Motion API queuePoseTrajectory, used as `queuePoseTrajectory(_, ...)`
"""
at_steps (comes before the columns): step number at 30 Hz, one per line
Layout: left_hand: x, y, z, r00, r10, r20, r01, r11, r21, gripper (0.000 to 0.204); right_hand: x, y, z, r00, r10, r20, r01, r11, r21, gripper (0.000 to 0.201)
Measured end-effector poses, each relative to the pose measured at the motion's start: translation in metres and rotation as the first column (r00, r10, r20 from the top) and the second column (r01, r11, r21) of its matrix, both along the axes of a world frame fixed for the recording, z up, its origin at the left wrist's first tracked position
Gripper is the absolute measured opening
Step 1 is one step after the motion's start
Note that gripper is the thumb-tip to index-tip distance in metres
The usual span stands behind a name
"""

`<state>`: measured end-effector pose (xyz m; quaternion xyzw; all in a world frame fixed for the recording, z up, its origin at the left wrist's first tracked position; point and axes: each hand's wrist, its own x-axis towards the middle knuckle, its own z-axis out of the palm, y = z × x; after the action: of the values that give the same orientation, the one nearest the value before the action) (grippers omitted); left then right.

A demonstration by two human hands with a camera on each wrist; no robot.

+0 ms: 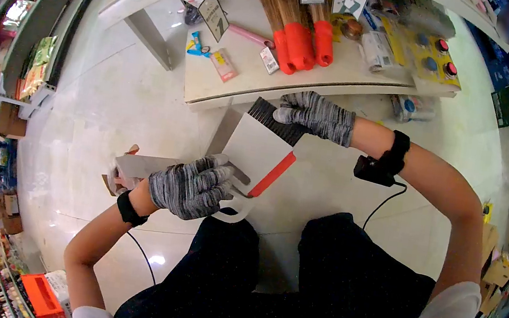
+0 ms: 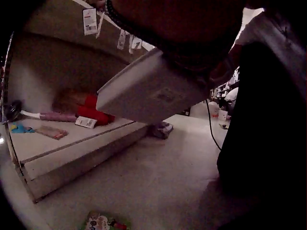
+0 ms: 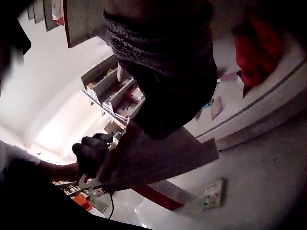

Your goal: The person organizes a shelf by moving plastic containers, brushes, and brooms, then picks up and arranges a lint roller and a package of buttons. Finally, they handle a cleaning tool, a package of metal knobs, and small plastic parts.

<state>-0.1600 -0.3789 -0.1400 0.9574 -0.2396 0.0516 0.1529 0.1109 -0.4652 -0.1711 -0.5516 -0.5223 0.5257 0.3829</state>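
A white box-like object (image 1: 256, 149) with a red side is held at a slant between both hands. Dark ridged material (image 1: 263, 114) shows at its upper end. My gloved right hand (image 1: 315, 115) grips that upper end, thumb lying over the dark ridges. At the lower end my gloved left hand (image 1: 193, 186) holds the edge, its fingers bent over the white face. A pale loop (image 1: 240, 215) sticks out below the left fingers. In the left wrist view, the white object (image 2: 148, 91) carries a small printed label.
Ahead, a low shelf (image 1: 212, 92) bears red-handled brushes (image 1: 298, 46), price tags, scissors (image 1: 197, 45) and blister packs (image 1: 432, 57). Another pale box (image 1: 144, 167) is by my left wrist. A printed packet (image 3: 212, 194) lies on the floor. Stocked shelves (image 1: 11, 56) stand left.
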Motion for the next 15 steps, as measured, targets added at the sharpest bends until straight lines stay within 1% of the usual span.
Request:
queuePoseTrajectory(2,0.000,-0.001,0.005,1.000,0.013,-0.013,-0.013,1.000,-0.003,0.029,-0.002,0.002,-0.011,0.997,0.006,0.079,-0.011,0.998,0.060,0.023)
queuePoseTrajectory(4,0.006,-0.006,0.008,0.996,-0.076,0.045,0.074,0.997,0.038,0.023,-0.003,0.001,-0.017,0.990,0.023,0.141,-0.038,0.994,0.104,0.026)
queuePoseTrajectory(6,0.012,-0.011,0.015,0.981,-0.142,0.131,0.133,0.988,0.077,0.024,-0.006,-0.001,-0.017,0.978,0.039,0.204,-0.069,0.987,0.144,0.030)
queuePoseTrajectory(8,0.016,-0.014,0.023,0.951,-0.188,0.245,0.164,0.980,0.114,0.026,-0.012,-0.003,-0.018,0.987,0.006,0.164,-0.045,0.971,0.236,0.026)
queuePoseTrajectory(9,0.015,-0.016,0.021,0.965,-0.161,0.208,0.146,0.985,0.087,0.025,-0.015,-0.004,-0.018,0.990,-0.010,0.142,-0.031,0.959,0.282,0.024)
queuePoseTrajectory(10,0.017,-0.017,0.022,0.960,-0.162,0.228,0.145,0.985,0.090,0.025,-0.018,-0.005,-0.018,0.993,-0.026,0.119,-0.015,0.945,0.326,0.022)
queuePoseTrajectory(12,0.021,-0.019,0.026,0.949,-0.166,0.268,0.145,0.985,0.098,0.025,-0.019,-0.004,-0.008,0.994,-0.074,0.076,0.052,0.964,0.259,0.018)
queuePoseTrajectory(14,0.020,-0.022,0.026,0.978,-0.081,0.190,0.075,0.997,0.034,0.025,-0.018,-0.003,-0.006,0.995,-0.096,0.011,0.091,0.973,0.212,0.018)
queuePoseTrajectory(15,0.018,-0.023,0.026,0.988,-0.038,0.148,0.037,0.999,0.005,0.026,-0.017,-0.003,-0.005,0.997,-0.073,0.009,0.069,0.970,0.235,0.018)
